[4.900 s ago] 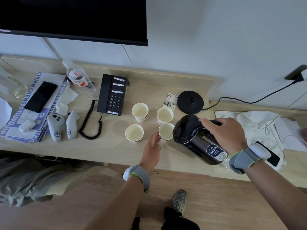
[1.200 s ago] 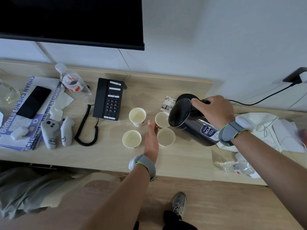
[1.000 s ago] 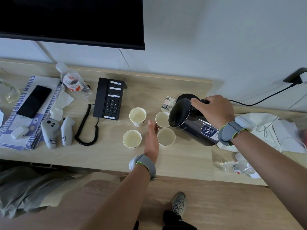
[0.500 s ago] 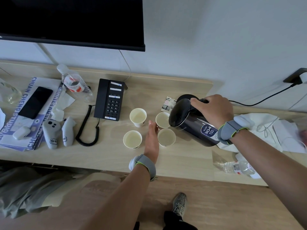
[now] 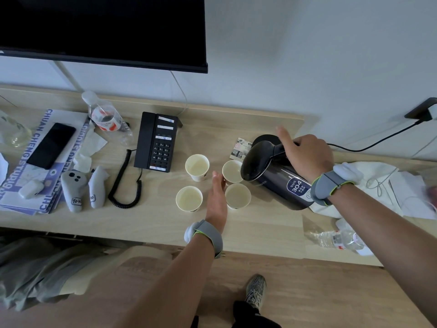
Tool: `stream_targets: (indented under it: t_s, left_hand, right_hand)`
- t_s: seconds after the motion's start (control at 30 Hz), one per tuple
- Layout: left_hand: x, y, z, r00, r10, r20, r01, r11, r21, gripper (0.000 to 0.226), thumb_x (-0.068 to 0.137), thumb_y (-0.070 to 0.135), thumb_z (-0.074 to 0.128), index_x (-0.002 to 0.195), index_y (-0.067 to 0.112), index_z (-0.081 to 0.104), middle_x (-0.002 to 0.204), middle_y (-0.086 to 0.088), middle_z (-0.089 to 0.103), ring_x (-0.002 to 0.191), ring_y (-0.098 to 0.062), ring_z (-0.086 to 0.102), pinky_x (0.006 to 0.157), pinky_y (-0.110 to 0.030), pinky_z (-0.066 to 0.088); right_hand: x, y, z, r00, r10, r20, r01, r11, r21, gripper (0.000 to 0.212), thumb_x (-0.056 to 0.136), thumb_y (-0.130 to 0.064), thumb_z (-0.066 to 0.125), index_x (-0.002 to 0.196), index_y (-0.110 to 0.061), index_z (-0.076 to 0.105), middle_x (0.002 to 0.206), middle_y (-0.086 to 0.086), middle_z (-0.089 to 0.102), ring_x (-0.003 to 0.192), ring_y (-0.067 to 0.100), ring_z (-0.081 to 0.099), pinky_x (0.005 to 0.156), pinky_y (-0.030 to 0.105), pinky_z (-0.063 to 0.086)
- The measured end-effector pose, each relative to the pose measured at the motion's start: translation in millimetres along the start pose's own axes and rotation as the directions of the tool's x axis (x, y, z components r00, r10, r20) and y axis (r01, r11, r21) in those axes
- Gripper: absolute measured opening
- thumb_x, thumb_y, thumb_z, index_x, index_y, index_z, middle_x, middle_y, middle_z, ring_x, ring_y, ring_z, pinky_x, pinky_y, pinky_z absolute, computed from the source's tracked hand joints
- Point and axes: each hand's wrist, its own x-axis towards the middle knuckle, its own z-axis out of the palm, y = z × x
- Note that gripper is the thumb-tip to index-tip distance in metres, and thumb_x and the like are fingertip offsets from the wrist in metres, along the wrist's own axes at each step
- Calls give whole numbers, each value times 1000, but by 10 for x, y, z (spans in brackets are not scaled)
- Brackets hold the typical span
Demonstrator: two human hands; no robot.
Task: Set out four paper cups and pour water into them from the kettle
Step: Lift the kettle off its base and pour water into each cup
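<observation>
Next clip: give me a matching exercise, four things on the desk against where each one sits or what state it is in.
Things:
1. kettle
2. smartphone
3. desk telephone
4. left hand

Places or states:
A. lying on the printed folder
B. open, between the paper cups
C. tilted, held by the right hand
D. left of the cups, coiled cord attached

Pairs: 1-C, 2-A, 3-D, 4-B

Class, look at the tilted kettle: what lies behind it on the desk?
Behind the kettle, part of its round black base shows, with a small printed card beside it. The rest of the base is hidden by the kettle and right hand.
</observation>
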Motion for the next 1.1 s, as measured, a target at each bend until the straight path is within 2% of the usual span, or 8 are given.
stream_targets:
  t_s: [0.23, 0.37, 0.4, 0.53, 0.73, 0.87, 0.97, 1.1]
  left_hand:
    - [-5, 31, -1, 1000, -12, -2, 12, 1000, 12, 82, 91, 79, 27, 145, 30, 63, 149, 11, 63, 143, -8, 52, 129, -42, 28]
    - [-2, 27, -12, 1000, -4, -8, 4, 1000, 29, 82, 88, 82, 27, 142, 34, 65, 147, 13, 64, 142, -7, 53, 129, -41, 28]
    - [2, 18, -15, 1000, 1, -10, 0, 999, 38, 80, 87, 83, 27, 138, 36, 67, 145, 14, 65, 140, -6, 54, 128, -40, 29]
    - [51, -44, -39, 1000, 21, -11, -20, 997, 77, 56, 87, 83, 27, 97, 57, 76, 109, 30, 76, 113, 6, 64, 112, -32, 40]
    - [57, -56, -53, 999, 46, -19, -44, 995, 86, 52, 96, 75, 25, 81, 60, 74, 92, 36, 74, 102, 8, 63, 112, -34, 42]
    - [-9, -16, -63, 1000, 29, -13, -27, 992, 124, 61, 86, 83, 29, 114, 52, 74, 121, 24, 73, 122, -3, 61, 122, -38, 37]
    - [-122, 45, -83, 1000, 18, -11, -16, 991, 130, 90, 82, 84, 33, 149, 29, 57, 147, 6, 62, 144, -15, 50, 128, -42, 29]
    - [-313, 97, -120, 989, 141, -33, -132, 971, 198, 41, 99, 65, 41, 104, 32, 65, 106, 13, 66, 97, 9, 60, 106, -30, 39]
  right_hand:
    - [62, -7, 60, 995, 58, 75, -60, 998, 23, 123, 74, -95, -13, 71, -4, 69, 68, 11, 73, 65, 28, 57, 66, 41, 35]
    - [23, -14, 23, 998, 24, 52, -27, 999, 44, 42, 109, -44, 20, 145, -26, 32, 80, 16, 67, 63, 29, 53, 69, 41, 39]
    - [20, 7, 18, 997, 60, 39, -64, 993, 100, 42, 110, -39, 24, 148, -23, 26, 85, 21, 69, 69, 35, 58, 71, 44, 44]
    - [-25, 50, -19, 989, 125, 74, -136, 978, 161, 95, 87, -81, -2, 92, -2, 52, 102, 34, 67, 85, 39, 62, 83, 47, 50]
    - [-53, 283, 0, 963, 252, 94, -267, 851, 452, 95, 71, -89, 6, 87, -14, 62, 65, 17, 71, 85, 43, 69, 98, 59, 51]
    - [-110, 437, -29, 929, 346, 129, -352, 724, 593, 96, 75, -90, 9, 50, -19, 67, 43, 2, 61, 53, 23, 63, 75, 45, 49]
    - [-182, 485, -73, 914, 389, 113, -355, 638, 684, 86, 76, -89, 15, 53, -19, 57, 40, -1, 57, 32, 9, 50, 55, 31, 39]
    - [-266, 535, -133, 901, 428, 67, -335, 591, 733, 82, 86, -85, 17, 60, -17, 54, 38, -4, 54, 31, 6, 47, 53, 30, 37]
